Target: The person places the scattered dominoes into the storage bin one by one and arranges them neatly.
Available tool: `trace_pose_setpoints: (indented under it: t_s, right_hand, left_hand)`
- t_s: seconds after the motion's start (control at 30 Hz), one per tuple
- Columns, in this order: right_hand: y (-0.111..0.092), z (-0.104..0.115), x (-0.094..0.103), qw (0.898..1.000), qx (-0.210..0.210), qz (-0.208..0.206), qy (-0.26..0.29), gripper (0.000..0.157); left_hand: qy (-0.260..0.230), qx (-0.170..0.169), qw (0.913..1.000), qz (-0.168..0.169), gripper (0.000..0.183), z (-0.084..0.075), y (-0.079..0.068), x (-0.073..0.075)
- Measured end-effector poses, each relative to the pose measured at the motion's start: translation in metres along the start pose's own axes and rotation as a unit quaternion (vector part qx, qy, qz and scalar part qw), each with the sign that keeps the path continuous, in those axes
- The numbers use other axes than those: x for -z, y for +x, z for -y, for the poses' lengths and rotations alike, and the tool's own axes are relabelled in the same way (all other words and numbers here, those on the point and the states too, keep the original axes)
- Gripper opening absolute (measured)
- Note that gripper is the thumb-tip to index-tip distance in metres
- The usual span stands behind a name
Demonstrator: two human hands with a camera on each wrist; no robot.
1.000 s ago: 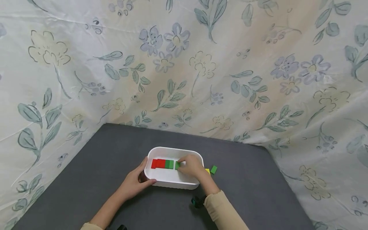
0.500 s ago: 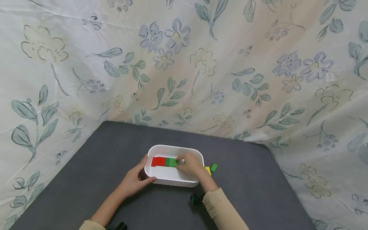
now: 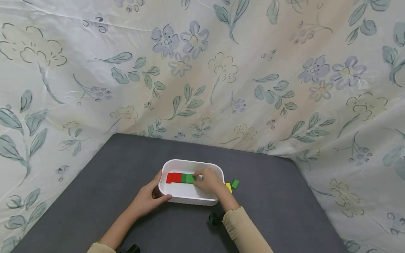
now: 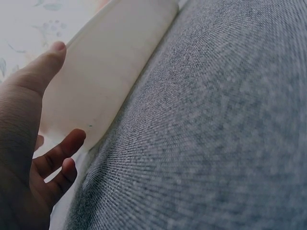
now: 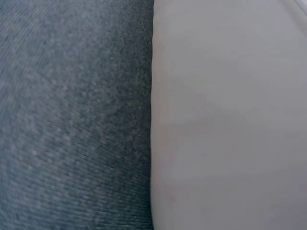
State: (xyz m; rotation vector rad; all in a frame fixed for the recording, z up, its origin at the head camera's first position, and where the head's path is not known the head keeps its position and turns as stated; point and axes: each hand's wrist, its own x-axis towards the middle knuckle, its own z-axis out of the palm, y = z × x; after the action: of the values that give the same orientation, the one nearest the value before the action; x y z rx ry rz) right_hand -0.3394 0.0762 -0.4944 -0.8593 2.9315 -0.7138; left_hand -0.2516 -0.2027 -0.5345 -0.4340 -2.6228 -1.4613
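A white plastic box [image 3: 190,201] sits on the dark grey table. My left hand [image 3: 146,197] holds its left end, thumb on the near side and fingers round the end; the left wrist view shows them against the white wall [image 4: 105,72]. Inside lies a row of small flat tiles, red tiles [image 3: 174,177] on the left and green tiles [image 3: 186,178] on the right. My right hand [image 3: 209,181] reaches into the box and pinches the green tile [image 3: 193,179] at the row's right end, partly hidden by the fingers. Only the box's outer side [image 5: 225,115] and cloth show in the right wrist view.
Right of the box, a yellow tile [image 3: 228,187], partly behind my right wrist, and a loose green tile [image 3: 235,184] lie on the grey tabletop [image 3: 272,207]. A floral curtain [image 3: 202,70] hangs behind and beside the table.
My right hand has slid the green tile left, closing the gap to the row. It now sits against the other green tiles. My left hand keeps its hold on the box.
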Motion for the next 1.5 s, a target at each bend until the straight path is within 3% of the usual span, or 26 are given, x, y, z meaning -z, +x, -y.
trace_pose_setpoints:
  t_s: [0.33, 0.6, 0.77, 1.13, 1.5]
  right_hand:
    - [-0.002, -0.002, 0.001, 1.000, 0.018, -0.008, 0.005, 0.028]
    - [-0.001, 0.001, 0.000, 1.000, 0.006, -0.015, 0.001, 0.027]
    - [-0.006, 0.010, 0.010, 0.999, -0.001, -0.038, -0.007, 0.030]
    - [-0.045, 0.015, 0.038, 0.991, 0.028, -0.133, 0.001, 0.025]
    - [-0.089, 0.000, 0.053, 0.974, -0.012, -0.226, 0.003, 0.024]
  left_hand:
    - [-0.004, -0.001, 1.0000, -0.002, 0.108, 0.002, 0.000, -0.002]
    - [-0.005, -0.005, 1.0000, -0.003, 0.108, 0.005, -0.001, -0.002]
    - [-0.012, -0.002, 0.9999, 0.001, 0.108, 0.007, -0.001, 0.000]
    - [-0.010, 0.000, 0.9999, 0.004, 0.109, 0.008, 0.004, 0.000]
    - [-0.016, 0.007, 0.9998, 0.009, 0.109, 0.008, 0.004, -0.001]
